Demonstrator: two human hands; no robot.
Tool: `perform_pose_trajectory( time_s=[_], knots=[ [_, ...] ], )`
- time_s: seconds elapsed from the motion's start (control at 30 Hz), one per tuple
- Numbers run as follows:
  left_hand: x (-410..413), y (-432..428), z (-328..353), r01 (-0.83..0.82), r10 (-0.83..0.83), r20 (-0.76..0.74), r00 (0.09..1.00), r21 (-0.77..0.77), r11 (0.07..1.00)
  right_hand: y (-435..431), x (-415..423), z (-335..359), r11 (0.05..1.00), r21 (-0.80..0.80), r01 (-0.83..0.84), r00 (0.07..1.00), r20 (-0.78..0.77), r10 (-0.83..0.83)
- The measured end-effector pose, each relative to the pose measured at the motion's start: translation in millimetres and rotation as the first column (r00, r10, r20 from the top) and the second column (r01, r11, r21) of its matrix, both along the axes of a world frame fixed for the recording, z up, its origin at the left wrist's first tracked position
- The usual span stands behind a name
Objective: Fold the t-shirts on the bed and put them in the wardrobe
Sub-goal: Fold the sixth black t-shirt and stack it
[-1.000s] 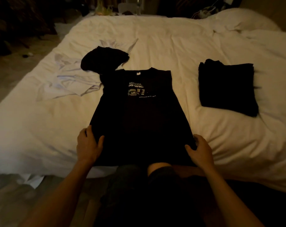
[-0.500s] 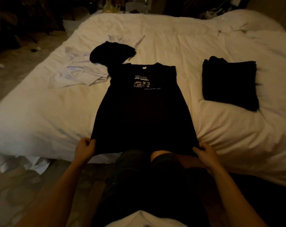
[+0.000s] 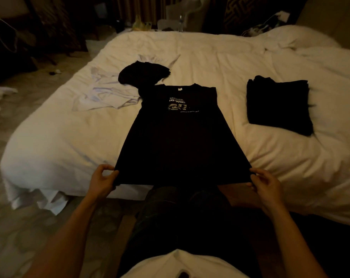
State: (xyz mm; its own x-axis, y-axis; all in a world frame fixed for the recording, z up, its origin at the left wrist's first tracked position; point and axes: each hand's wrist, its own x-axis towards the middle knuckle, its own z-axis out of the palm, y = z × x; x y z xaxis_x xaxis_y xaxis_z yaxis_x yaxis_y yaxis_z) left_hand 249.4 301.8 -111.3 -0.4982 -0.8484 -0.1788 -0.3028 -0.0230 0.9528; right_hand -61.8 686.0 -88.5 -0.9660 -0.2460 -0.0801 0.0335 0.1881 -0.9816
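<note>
Black t-shirt (image 3: pixel 180 141): thin matt cloth, lying mostly smooth. Its chest print (image 3: pixel 179 104): paler, flat, no shine. Folded pile (image 3: pixel 278 106): matt black cloth, soft edges. Black bundle (image 3: pixel 143 74): matt cloth, crumpled. White shirt (image 3: pixel 108 95): thin cloth, heavily creased, matt. Duvet (image 3: pixel 70 137): white cloth, puffy and soft, fine wrinkles all over, no gloss. Pillow (image 3: pixel 302 37): same white cloth, rumpled. Floor (image 3: pixel 29 227): pale hard surface, mottled stone-like pattern, faint sheen. Trousers (image 3: pixel 180 213): dark matt cloth, coarser look. White top (image 3: pixel 180 263): smooth matt cloth. Bottle (image 3: pixel 181 23) past the bed: clear, glossy; glass or plastic, cannot tell.
</note>
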Motion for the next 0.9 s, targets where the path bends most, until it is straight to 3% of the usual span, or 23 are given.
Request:
perform_pose_trajectory(
  time_s=[0.2, 0.47, 0.77, 0.9],
  knots=[
    [22.4, 8.3, 5.2, 0.030, -0.037, -0.038, 0.999, -0.179, 0.983, 19.7, 2.4, 2.7, 0.996, 0.029, -0.088, 0.994, -0.056, 0.090],
    [37.3, 0.4, 16.7, 0.163, -0.163, -0.007, 0.987, 0.045, 0.986, 31.6, -3.1, 8.4, 0.989, 0.026, -0.144, 0.989, -0.039, 0.145],
    [38.3, -1.6, 46.5, 0.126, -0.135, -0.085, 0.987, -0.108, 0.986, 30.6, -0.7, 32.8, 0.978, 0.041, -0.203, 0.974, -0.097, 0.206],
    [38.6, -7.7, 62.1, 0.210, -0.219, -0.079, 0.973, -0.104, 0.972, 25.3, 0.7, 41.5, 0.987, 0.066, -0.147, 0.958, -0.240, 0.159]
  ],
)
